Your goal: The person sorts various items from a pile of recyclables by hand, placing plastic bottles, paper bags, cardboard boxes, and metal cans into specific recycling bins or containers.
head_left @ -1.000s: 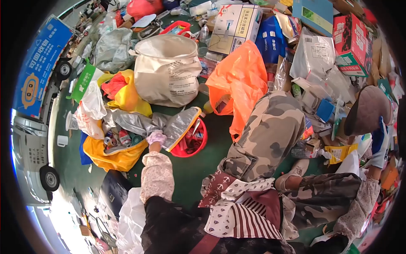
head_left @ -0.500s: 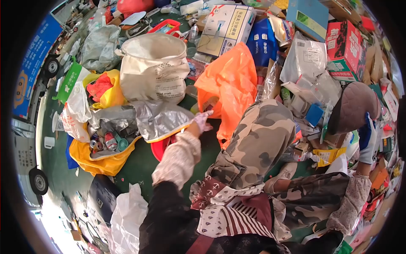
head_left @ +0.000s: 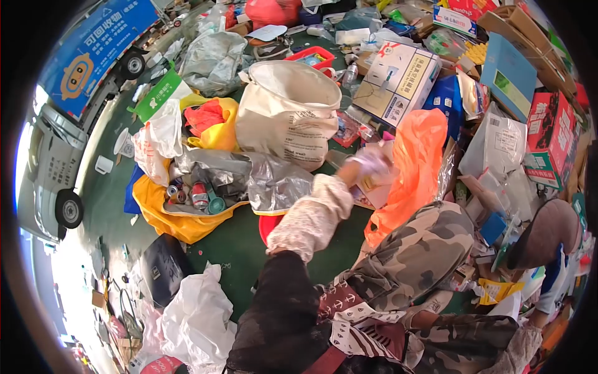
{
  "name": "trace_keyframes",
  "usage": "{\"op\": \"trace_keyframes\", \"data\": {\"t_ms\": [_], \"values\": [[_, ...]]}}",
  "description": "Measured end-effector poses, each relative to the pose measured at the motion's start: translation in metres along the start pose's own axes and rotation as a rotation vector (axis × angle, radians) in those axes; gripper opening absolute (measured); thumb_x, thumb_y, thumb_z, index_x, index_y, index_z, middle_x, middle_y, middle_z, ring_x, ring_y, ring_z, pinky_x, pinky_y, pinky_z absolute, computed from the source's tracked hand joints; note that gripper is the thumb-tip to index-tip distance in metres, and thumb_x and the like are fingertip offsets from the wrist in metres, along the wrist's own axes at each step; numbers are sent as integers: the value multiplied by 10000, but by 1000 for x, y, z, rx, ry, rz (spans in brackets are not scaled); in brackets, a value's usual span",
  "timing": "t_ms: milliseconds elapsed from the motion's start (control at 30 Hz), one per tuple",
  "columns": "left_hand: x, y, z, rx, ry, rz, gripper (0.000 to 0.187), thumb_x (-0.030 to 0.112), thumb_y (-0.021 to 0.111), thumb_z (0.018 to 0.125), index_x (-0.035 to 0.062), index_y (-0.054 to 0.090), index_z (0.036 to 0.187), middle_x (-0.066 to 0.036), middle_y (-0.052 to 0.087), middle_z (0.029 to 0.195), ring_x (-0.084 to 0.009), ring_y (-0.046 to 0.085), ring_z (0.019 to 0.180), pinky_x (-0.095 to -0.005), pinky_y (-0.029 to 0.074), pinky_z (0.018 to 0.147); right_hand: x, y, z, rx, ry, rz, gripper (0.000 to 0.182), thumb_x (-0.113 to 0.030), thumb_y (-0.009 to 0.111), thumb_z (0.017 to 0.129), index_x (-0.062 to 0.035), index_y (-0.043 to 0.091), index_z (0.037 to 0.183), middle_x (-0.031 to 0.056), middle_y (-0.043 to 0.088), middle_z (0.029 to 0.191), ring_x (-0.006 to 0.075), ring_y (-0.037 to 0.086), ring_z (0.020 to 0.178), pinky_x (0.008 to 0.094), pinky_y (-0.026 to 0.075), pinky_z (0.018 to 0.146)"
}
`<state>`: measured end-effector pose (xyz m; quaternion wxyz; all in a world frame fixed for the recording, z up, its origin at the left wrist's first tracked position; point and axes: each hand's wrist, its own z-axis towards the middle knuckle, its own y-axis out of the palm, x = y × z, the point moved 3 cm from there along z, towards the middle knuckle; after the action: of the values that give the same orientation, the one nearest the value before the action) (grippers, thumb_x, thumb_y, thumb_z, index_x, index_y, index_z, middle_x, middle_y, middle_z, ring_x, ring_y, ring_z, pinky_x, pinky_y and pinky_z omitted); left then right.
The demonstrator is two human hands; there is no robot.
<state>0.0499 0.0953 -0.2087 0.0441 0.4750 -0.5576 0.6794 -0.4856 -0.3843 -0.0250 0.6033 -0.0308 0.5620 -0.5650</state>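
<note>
My left hand (head_left: 372, 163), in a pale glove and smeared by motion, is over a pale pinkish carton (head_left: 377, 188). Whether its fingers grip the carton cannot be told. An orange plastic bag (head_left: 418, 163) stands against the carton's right side. To the left, an open yellow bag with silver lining (head_left: 279, 181) holds cans and a green round item. At the right edge, my right hand (head_left: 552, 274), in a blue and white glove, is closed at a brown dome-shaped thing (head_left: 541, 234) resembling a cap; its fingers are mostly hidden.
A white fabric bin (head_left: 288, 112) stands open behind the silver lining. A red basin (head_left: 268, 225) is partly under it. Printed cardboard boxes (head_left: 397, 81) and mixed waste lie beyond. A blue-sided truck (head_left: 93, 50) is at the far left.
The view has swung, shifting the scene rightward. My left hand has moved from beside the silver lining to the pale carton by the orange bag. My right hand still has the brown thing.
</note>
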Motion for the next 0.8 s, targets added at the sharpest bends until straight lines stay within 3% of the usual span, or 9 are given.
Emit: {"op": "trace_keyframes", "data": {"t_ms": [67, 100, 200, 300, 433, 467, 533, 600, 800], "values": [[-43, -78, -28, 335, -373, 44, 288, 334, 536, 894, 119, 701, 990, -112, 687, 897, -218, 662, 827, -347, 525, 753, 26, -8, -1, 15, 224, 429, 424, -99, 465, 980, 17, 424, 1386, 111, 473, 1319, 201, 464, 1225, 305, 383, 1021], [-113, -100, -29, 378, -361, 979, 272, 254, 477, 919, 85, 685, 966, -107, 667, 961, -227, 648, 863, -348, 522, 774, 27, -9, -1, 47, 310, 575, 426, -117, 459, 987, 26, 414, 1385, 115, 454, 1345, 198, 455, 1241, 306, 372, 1035], [-157, -202, -104, 935, -588, 680, 294, 167, 424, 927, 86, 659, 1084, -110, 618, 1143, -243, 601, 1034, -350, 490, 861, 15, 1, 2, 90, 506, 903, 490, -226, 490, 985, 40, 386, 1383, 136, 448, 1386, 221, 452, 1264, 334, 344, 1074], [-169, -267, -154, 355, -899, 977, 419, 201, 452, 917, 118, 514, 1323, -129, 457, 1405, -318, 530, 1191, -384, 449, 962, 5, 7, 4, 100, 512, 874, 482, -224, 492, 983, 41, 398, 1375, 135, 451, 1382, 220, 454, 1261, 331, 348, 1070], [-226, -304, -213, 945, -952, 415, 732, 220, 604, 820, 157, 292, 1479, -152, 407, 1453, -351, 463, 1277, -429, 430, 1008, -7, 11, 3, 110, 518, 832, 472, -221, 495, 980, 41, 413, 1364, 133, 454, 1378, 218, 458, 1256, 327, 353, 1064], [-258, -307, -222, 839, -993, 448, 893, 195, 666, 764, 188, 180, 1513, -167, 497, 1376, -367, 506, 1231, -435, 451, 978, -11, 12, 3, 109, 523, 823, 469, -220, 496, 980, 42, 417, 1362, 133, 455, 1377, 218, 459, 1255, 326, 354, 1063], [-346, -296, -227, 422, -1237, 329, 730, 296, 609, 830, 200, 286, 1477, -117, 417, 1446, -305, 553, 1176, -415, 489, 921, -16, 15, 7, 111, 529, 807, 465, -218, 497, 978, 42, 425, 1356, 133, 457, 1375, 217, 460, 1253, 324, 357, 1060], [-419, -255, -231, 471, -989, 591, 491, 192, 628, 801, 138, 539, 1281, -173, 631, 1173, -333, 606, 1103, -425, 492, 922, -19, 17, 7, 113, 530, 792, 460, -217, 499, 977, 42, 433, 1351, 132, 459, 1372, 216, 462, 1251, 323, 360, 1057], [-255, -220, -232, 751, -1055, 457, 302, 259, 616, 769, 104, 679, 1020, -156, 670, 1062, -335, 633, 1005, -428, 497, 863, -30, 24, 19, 105, 517, 749, 446, -212, 504, 973, 43, 457, 1336, 130, 464, 1366, 214, 467, 1244, 317, 368, 1048]]}}
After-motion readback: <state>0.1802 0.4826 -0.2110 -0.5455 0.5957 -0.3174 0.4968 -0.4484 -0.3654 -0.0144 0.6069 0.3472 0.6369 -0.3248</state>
